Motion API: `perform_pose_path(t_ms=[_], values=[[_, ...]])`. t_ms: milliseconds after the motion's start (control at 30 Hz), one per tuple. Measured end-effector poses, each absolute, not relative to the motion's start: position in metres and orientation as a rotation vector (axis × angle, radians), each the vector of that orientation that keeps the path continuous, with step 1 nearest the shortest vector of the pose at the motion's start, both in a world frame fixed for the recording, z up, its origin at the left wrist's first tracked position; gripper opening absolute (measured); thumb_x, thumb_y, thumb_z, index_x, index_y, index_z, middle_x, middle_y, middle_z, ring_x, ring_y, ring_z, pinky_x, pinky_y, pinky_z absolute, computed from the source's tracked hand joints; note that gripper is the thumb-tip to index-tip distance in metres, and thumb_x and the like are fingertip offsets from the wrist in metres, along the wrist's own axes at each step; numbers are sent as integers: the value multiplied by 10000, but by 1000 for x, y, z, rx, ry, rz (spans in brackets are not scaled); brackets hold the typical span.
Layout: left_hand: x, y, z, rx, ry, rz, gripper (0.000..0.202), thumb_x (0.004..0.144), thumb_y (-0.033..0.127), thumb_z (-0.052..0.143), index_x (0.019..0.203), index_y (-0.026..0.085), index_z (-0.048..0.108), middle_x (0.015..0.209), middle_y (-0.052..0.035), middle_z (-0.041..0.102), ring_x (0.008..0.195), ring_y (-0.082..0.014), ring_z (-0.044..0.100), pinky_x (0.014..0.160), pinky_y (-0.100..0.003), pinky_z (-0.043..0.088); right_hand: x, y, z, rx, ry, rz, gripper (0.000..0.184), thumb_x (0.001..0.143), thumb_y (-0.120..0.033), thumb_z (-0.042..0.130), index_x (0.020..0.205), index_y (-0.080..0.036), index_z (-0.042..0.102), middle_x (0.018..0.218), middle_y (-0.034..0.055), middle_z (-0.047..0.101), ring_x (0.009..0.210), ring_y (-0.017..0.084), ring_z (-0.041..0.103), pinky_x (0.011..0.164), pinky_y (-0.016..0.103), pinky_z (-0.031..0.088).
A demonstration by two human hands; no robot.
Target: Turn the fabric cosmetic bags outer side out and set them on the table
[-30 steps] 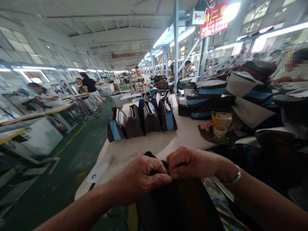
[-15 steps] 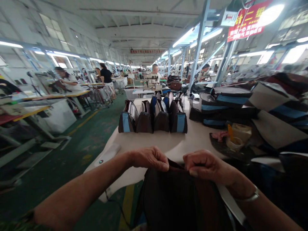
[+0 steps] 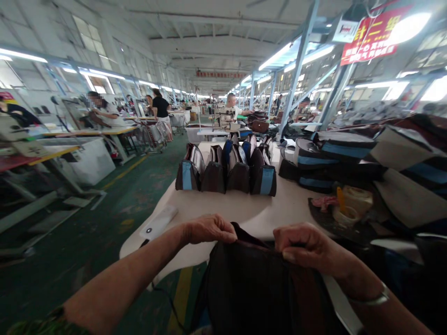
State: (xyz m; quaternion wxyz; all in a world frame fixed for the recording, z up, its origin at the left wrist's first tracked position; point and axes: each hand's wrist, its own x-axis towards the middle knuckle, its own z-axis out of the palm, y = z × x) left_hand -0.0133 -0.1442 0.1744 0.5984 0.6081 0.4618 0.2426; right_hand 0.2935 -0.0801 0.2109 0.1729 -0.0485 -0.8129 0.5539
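Now our left hand (image 3: 213, 228) and right hand (image 3: 309, 246) have parted, fingers pinching the black-and-brown fabric bag (image 3: 254, 288), its edge stretched between!

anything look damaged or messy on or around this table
The dark bag in the left hand and right hand shows no clear damage. The heap of bags on the right looks untidy, lying tumbled, unlike the upright row of bags on the table. A crumpled pink rag lies near the tub.

The dark bag (image 3: 254, 288) is cut off below, and the red sign (image 3: 370, 39) beyond its right side has blurred small lettering.
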Motion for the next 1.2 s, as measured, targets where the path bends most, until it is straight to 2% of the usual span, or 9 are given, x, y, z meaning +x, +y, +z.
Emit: perform_pose_path(t_ms=[67, 300, 467, 633, 867, 933, 1000, 1067, 1200], values=[[-5, -147, 182, 1432, 1089, 559, 448, 729, 559, 796, 798, 119, 745, 656, 16, 583, 635, -110, 463, 627, -227, 377, 294, -81, 212, -121, -2312, 1567, 328, 953, -388, 616, 747, -133, 590, 713, -2, 472, 642, 100, 408, 589, 253, 308], [20, -159, 209, 1515, 1033, 557, 453, 752, 568, 772, 809, 119, 744, 681, 14, 571, 653, -111, 458, 629, -233, 353, 292, -86, 216, -33, -2316, 1544, 340, 938, -399, 626, 734, -130, 587, 696, 2, 480, 635, 104, 408, 592, 259, 312], [32, -159, 227, 1552, 930, 524, 489, 759, 597, 755, 860, 119, 760, 765, -16, 618, 748, -147, 515, 711, -257, 400, 292, -89, 219, -6, -2322, 1544, 336, 938, -390, 628, 730, -127, 600, 690, 2, 481, 639, 106, 419, 599, 257, 323], [50, -163, 242, 1602, 931, 435, 449, 787, 574, 740, 834, 127, 744, 682, 20, 546, 651, -114, 456, 624, -241, 361, 292, -92, 223, -7, -2313, 1546, 345, 928, -392, 643, 710, -130, 586, 673, -9, 466, 618, 97, 395, 577, 246, 314], [50, -175, 252, 1731, 1010, 420, 395, 815, 525, 713, 880, 135, 721, 769, -3, 559, 733, -141, 471, 613, -233, 355, 290, -92, 220, -2, -2353, 1463, 315, 936, -363, 638, 733, -124, 607, 686, -10, 482, 620, 88, 413, 580, 232, 318], [55, -177, 255, 1680, 1004, 387, 404, 830, 554, 688, 812, 150, 676, 701, 27, 488, 651, -115, 396, 570, -239, 310, 288, -94, 221, -16, -2358, 1452, 300, 935, -351, 640, 740, -125, 605, 693, -10, 491, 621, 85, 414, 581, 227, 322], [63, -179, 257, 1681, 1013, 376, 450, 876, 571, 624, 691, 165, 564, 625, 52, 353, 585, -98, 296, 534, -253, 255, 287, -99, 223, -39, -2348, 1451, 287, 937, -334, 635, 742, -127, 600, 702, -7, 502, 634, 88, 425, 589, 223, 331], [68, -179, 258, 1743, 1001, 406, 463, 918, 532, 581, 644, 172, 481, 619, 53, 300, 586, -99, 283, 540, -256, 252, 287, -102, 225, -49, -2336, 1447, 275, 942, -324, 627, 750, -129, 599, 715, -2, 512, 653, 94, 439, 602, 222, 342], [50, -173, 244, 1725, 967, 437, 319, 865, 456, 692, 774, 153, 657, 672, 33, 475, 661, -109, 412, 607, -232, 333, 290, -102, 223, -90, -2331, 1401, 294, 949, -349, 623, 752, -132, 605, 701, -12, 483, 631, 91, 419, 585, 227, 324]])
